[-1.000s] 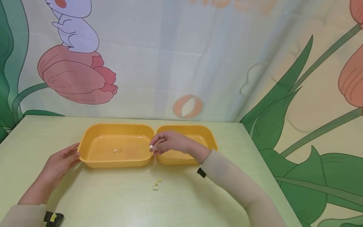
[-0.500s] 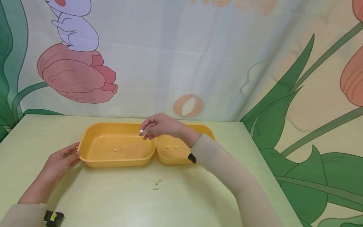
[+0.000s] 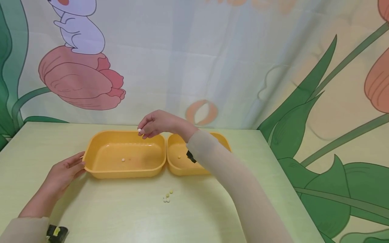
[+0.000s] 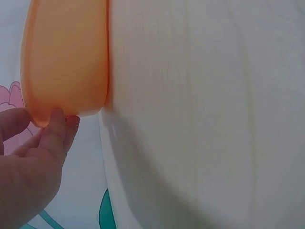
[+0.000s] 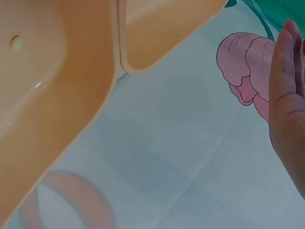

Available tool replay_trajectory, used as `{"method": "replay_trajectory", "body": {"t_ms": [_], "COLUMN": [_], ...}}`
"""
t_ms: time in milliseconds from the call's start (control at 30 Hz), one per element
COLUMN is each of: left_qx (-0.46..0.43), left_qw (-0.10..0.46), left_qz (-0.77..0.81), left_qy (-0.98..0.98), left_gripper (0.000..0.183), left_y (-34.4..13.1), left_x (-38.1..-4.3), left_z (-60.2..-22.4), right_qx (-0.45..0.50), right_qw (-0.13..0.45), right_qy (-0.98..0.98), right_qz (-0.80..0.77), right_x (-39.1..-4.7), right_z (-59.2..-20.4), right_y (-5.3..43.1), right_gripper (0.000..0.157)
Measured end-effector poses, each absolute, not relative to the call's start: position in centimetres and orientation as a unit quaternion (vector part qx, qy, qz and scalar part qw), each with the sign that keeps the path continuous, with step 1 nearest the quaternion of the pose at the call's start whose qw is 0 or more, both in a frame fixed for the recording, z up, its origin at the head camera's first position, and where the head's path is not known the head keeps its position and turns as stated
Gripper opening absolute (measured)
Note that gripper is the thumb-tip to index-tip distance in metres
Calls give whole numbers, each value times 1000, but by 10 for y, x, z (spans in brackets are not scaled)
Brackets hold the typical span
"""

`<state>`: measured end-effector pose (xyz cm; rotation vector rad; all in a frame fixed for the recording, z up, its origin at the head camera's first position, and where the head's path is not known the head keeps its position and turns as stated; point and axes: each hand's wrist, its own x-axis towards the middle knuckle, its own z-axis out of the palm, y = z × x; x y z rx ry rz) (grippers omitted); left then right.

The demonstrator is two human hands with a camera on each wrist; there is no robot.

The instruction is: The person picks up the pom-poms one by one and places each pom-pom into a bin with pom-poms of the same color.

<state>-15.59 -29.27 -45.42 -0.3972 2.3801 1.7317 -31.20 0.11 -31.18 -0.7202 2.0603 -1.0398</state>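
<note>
In the head view my right hand [image 3: 156, 124] is raised over the back rim of the larger yellow plastic tray [image 3: 127, 174], pinching a small white ball [image 3: 139, 130] between thumb and fingertips. The right wrist view shows only that hand's edge, with the ball hidden. My left hand [image 3: 65, 172] holds the left end of this tray. Its thumb and fingertips are at the rim in the left wrist view [image 4: 47, 138]. One white ball [image 3: 123, 160] lies inside the larger tray. Several small white and yellowish balls [image 3: 167, 195] lie on the table in front.
A smaller yellow tray [image 3: 185, 171] stands against the right end of the larger one, partly covered by my right forearm. A yellowish ball [image 3: 179, 157] shows inside it. Behind the pale table [image 3: 121, 216] hangs a printed curtain [image 3: 170, 67].
My right hand has risen and moved left from the junction of the trays to above the larger tray's back rim, carrying the white ball. The left hand stays in place.
</note>
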Motion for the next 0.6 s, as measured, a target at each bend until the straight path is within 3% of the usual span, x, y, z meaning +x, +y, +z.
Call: {"method": "replay_trajectory", "body": {"t_ms": [333,600], "left_qx": [-137,-135], "left_qw": [82,83], "left_qz": [595,593], "left_qy": [788,790], "left_gripper": [64,63], "left_y": [-295,-295], "left_x": [-156,-153], "left_z": [-455,-454], "right_qx": [-293,-250], "right_qw": [379,418], "right_qy": [787,783], "right_qz": [-388,-386], "right_x": [-325,-336], "right_z": [-318,-332], "right_y": [-24,-41], "right_gripper": [21,16]}}
